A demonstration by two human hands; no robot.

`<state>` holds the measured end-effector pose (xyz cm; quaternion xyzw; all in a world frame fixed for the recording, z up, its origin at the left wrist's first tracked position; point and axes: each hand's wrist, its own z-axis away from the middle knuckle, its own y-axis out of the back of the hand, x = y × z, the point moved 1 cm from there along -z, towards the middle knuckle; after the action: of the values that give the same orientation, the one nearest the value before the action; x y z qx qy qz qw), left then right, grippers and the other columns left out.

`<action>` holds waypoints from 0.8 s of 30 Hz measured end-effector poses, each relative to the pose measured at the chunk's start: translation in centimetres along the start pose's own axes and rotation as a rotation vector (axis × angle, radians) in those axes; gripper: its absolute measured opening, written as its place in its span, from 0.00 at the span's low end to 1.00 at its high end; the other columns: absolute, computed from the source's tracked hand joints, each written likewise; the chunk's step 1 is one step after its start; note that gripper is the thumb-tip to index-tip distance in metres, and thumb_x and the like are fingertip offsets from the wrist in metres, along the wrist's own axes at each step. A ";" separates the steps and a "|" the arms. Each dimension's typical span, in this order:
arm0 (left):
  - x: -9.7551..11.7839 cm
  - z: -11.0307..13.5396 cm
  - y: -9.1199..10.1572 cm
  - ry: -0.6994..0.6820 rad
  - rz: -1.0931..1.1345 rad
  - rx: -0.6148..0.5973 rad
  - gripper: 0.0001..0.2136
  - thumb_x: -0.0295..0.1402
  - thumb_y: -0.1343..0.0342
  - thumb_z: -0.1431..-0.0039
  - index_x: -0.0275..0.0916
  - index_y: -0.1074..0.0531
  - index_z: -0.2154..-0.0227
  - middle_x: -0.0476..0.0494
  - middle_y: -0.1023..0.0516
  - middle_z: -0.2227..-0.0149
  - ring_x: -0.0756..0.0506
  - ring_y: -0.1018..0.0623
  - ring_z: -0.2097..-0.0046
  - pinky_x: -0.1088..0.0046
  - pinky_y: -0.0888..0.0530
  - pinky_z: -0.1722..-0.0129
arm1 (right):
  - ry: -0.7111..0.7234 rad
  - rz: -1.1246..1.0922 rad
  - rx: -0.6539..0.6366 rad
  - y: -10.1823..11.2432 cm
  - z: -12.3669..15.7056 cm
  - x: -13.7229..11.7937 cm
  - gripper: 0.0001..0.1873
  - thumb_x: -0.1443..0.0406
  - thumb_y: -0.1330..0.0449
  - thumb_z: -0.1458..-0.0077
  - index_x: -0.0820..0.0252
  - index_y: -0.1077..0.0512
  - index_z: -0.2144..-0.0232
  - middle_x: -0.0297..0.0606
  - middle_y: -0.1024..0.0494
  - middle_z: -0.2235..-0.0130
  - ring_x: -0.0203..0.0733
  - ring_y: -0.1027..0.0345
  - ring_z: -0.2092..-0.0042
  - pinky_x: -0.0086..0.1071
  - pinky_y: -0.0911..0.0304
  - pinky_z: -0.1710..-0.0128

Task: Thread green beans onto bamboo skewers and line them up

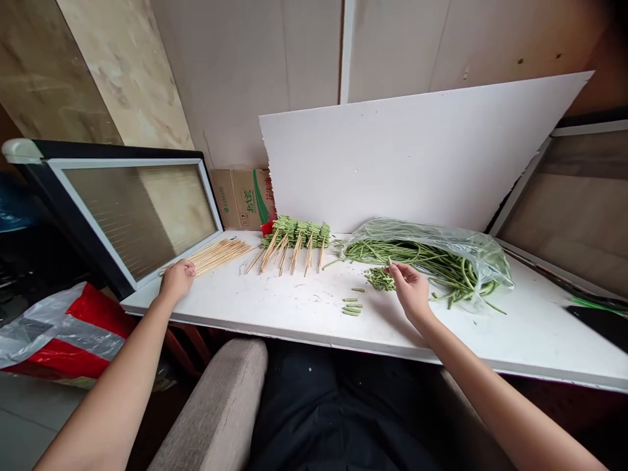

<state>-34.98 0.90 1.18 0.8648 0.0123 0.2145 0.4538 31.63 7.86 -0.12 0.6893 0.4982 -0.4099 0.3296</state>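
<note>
My left hand point(177, 282) is closed at the near end of a pile of bamboo skewers point(222, 254), its fingers curled round the stick ends; how many it grips is hidden. Between thumb and fingertips, my right hand point(411, 289) pinches a short piece of green long bean point(390, 261). Just under it lies a heap of cut bean pieces point(379, 279). Several more cut pieces point(352, 307) are lined up to the left of that hand. Filled skewers point(299, 235) threaded with bean pieces are stacked at the back middle, bare ends towards me.
A clear plastic bag point(483, 252) of long beans lies open behind my right hand. A white board point(392, 163) leans at the back of the white table point(294, 307), beside a cardboard box point(240, 196). Framed glass panels point(142, 209) stand at both sides.
</note>
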 end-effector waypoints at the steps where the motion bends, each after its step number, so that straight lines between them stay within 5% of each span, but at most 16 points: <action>1: 1.2 0.3 0.0 -0.022 0.015 0.010 0.10 0.32 0.49 0.42 0.36 0.26 0.62 0.37 0.18 0.64 0.38 0.20 0.60 0.65 0.25 0.56 | -0.026 -0.034 -0.001 0.5 -0.3 -0.1 0.29 0.42 0.33 0.46 0.60 0.19 0.56 0.49 0.15 0.59 0.53 0.22 0.55 0.40 0.31 0.59; 6: 10.4 3.5 -1.4 -0.268 0.202 0.062 0.16 0.28 0.52 0.39 0.37 0.22 0.54 0.42 0.17 0.64 0.40 0.19 0.60 0.66 0.24 0.55 | -0.143 -0.156 -0.034 4.8 -0.2 -0.6 0.27 0.44 0.28 0.50 0.58 0.18 0.58 0.48 0.15 0.56 0.52 0.22 0.53 0.39 0.30 0.60; 9: 16.7 6.3 -2.8 -0.441 0.258 0.067 0.14 0.29 0.52 0.35 0.38 0.20 0.60 0.40 0.17 0.63 0.40 0.20 0.59 0.65 0.24 0.54 | -0.205 -0.221 -0.074 7.6 1.2 -0.1 0.25 0.46 0.27 0.50 0.57 0.18 0.60 0.47 0.15 0.54 0.51 0.22 0.53 0.39 0.28 0.59; 15: 26.8 10.7 -5.5 -0.638 0.351 -0.154 0.10 0.36 0.48 0.31 0.41 0.22 0.63 0.43 0.18 0.64 0.42 0.20 0.62 0.68 0.27 0.59 | -0.232 -0.313 -0.012 11.0 2.9 0.9 0.25 0.46 0.25 0.52 0.57 0.19 0.61 0.47 0.14 0.56 0.52 0.20 0.54 0.42 0.24 0.56; 19: 29.9 13.2 -6.7 -0.555 0.509 -0.284 0.11 0.40 0.49 0.30 0.40 0.25 0.60 0.46 0.21 0.68 0.45 0.24 0.68 0.71 0.29 0.65 | -0.210 -0.320 0.050 11.7 3.2 0.3 0.25 0.48 0.25 0.52 0.58 0.19 0.60 0.46 0.14 0.59 0.50 0.21 0.56 0.42 0.24 0.56; 24: 29.0 16.7 -7.4 -0.438 0.594 -0.372 0.14 0.44 0.55 0.28 0.41 0.31 0.59 0.46 0.24 0.67 0.46 0.27 0.69 0.71 0.31 0.66 | -0.240 -0.309 -0.043 10.5 4.4 -0.1 0.23 0.48 0.26 0.50 0.58 0.18 0.60 0.45 0.14 0.59 0.49 0.22 0.55 0.38 0.25 0.58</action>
<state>-1.01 -1.50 -2.56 0.7593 -0.3737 0.1454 0.5126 40.63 1.02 -1.50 0.5437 0.5637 -0.5241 0.3345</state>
